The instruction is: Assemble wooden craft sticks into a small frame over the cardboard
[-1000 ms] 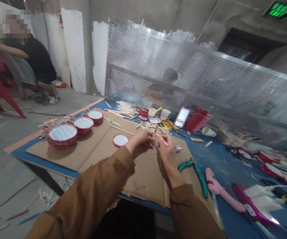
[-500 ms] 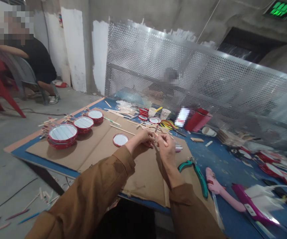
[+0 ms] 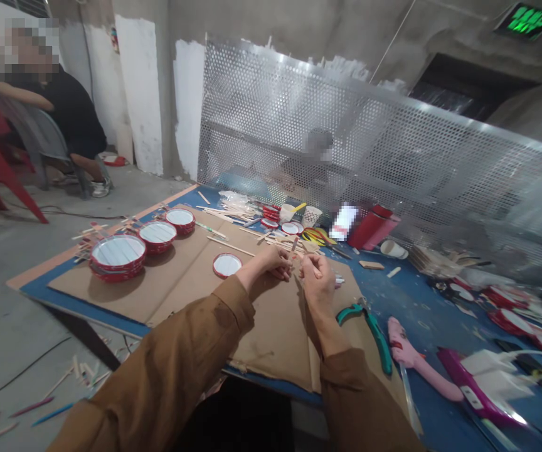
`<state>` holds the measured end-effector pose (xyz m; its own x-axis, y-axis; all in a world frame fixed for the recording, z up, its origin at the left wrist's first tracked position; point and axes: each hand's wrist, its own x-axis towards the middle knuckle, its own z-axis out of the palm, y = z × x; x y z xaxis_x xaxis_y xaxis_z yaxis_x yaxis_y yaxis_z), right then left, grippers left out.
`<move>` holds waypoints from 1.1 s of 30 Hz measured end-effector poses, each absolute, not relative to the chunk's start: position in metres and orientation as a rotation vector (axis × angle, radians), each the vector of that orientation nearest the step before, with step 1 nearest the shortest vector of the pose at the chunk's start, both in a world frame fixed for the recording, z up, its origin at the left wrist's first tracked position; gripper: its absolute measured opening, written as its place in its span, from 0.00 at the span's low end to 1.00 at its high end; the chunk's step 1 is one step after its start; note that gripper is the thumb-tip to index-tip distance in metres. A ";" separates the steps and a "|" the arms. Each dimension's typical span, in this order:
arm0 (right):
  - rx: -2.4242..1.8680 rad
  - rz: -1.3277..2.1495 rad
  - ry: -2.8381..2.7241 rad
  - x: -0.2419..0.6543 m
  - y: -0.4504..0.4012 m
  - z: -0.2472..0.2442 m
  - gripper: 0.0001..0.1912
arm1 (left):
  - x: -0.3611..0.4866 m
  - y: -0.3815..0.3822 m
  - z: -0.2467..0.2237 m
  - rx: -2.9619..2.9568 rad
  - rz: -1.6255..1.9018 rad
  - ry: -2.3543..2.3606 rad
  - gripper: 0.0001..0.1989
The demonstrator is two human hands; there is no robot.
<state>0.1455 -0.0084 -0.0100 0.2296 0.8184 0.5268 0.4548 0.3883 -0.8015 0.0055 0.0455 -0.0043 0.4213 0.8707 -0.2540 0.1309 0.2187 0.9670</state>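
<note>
Over the cardboard sheet [image 3: 266, 339], my left hand [image 3: 271, 260] is closed, its fingers pinching a thin reddish-brown stick [image 3: 294, 245] that points upward. Close to its right, my right hand [image 3: 318, 277] is closed in a pinch; whatever lies between its fingertips is too small to make out. A round red-rimmed disc with a white face [image 3: 227, 265] lies flat just left of my left hand. Green-handled pliers [image 3: 377, 336] rest to the right of my right forearm. Wooden sticks [image 3: 294, 243] are scattered behind both hands.
Stacked red-rimmed discs [image 3: 118, 252] with sticks stand on the left. A pink glue gun [image 3: 414, 358] and a purple power strip [image 3: 478, 389] lie on the right. Paper cups [image 3: 312, 216] and a lit phone [image 3: 344, 221] stand before a perforated metal panel [image 3: 261, 113]. A person [image 3: 68, 113] sits far left.
My right hand has moved slightly right, widening the space between it and my left hand. The left hand keeps its pinch on the stick.
</note>
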 end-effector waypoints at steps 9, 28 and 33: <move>-1.246 0.360 -1.443 0.145 -0.006 -0.011 0.15 | 0.006 0.043 -0.001 1.265 0.664 1.034 0.09; -1.246 0.386 -1.426 0.146 -0.007 -0.011 0.16 | 0.006 0.042 0.000 1.255 0.665 1.039 0.09; -1.241 0.367 -1.428 0.144 -0.008 -0.010 0.17 | 0.006 0.042 0.000 1.260 0.676 1.036 0.10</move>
<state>0.1441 -0.0085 -0.0097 0.2106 0.8219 0.5293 0.4652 0.3919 -0.7937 0.0059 0.0419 0.0001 0.4141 0.8753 -0.2496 0.1243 0.2173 0.9682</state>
